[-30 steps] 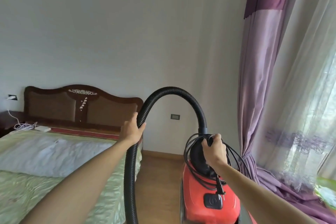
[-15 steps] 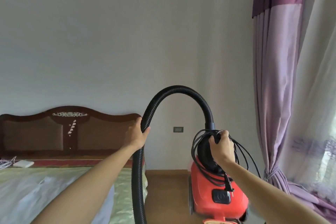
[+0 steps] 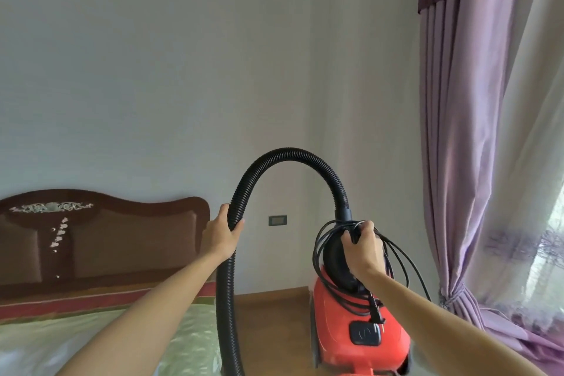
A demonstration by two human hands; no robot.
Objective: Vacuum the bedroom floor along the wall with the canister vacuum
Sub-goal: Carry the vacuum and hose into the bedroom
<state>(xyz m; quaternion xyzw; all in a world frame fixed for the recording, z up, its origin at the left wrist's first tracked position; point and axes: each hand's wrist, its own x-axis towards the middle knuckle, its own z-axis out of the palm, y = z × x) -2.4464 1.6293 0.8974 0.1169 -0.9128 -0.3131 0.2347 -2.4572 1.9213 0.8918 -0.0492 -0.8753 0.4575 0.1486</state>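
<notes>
Left hand (image 3: pixel 220 236): we see it wrapped around the black ribbed hose (image 3: pixel 293 156), thumb on the near side and fingers (image 3: pixel 239 224) curled round the far side, at about 9 o'clock of the hose arch.
Right hand (image 3: pixel 364 250): closed over the black handle on top of the canister vacuum (image 3: pixel 338 336), its fingers (image 3: pixel 348 235) pinching the handle together with loops of the power cord (image 3: pixel 403 265).
Canister vacuum: red body with a black top, at about 5 o'clock in our view, between the bed and the curtain; its lower edge is cut off by the frame, so we cannot tell whether it rests on the floor.
Hose: rises from the vacuum's top, arches over toward 12 o'clock, then drops past the left hand and runs straight down out of view at 6 o'clock.
Power cord: coiled in loose loops around the handle, its plug (image 3: pixel 377 313) hanging down against the red body just above a black button (image 3: pixel 364 333).
Bed (image 3: pixel 91 336): at 8 o'clock, green cover, dark wooden headboard (image 3: pixel 100 238) against the wall.
Wall socket (image 3: pixel 277 220): on the wall (image 3: pixel 183 70), seen inside the hose arch.
Floor (image 3: pixel 274 323): brown wood, showing between bed and vacuum.
Curtain (image 3: pixel 457 162): purple, at 3 o'clock, tied back low.
</notes>
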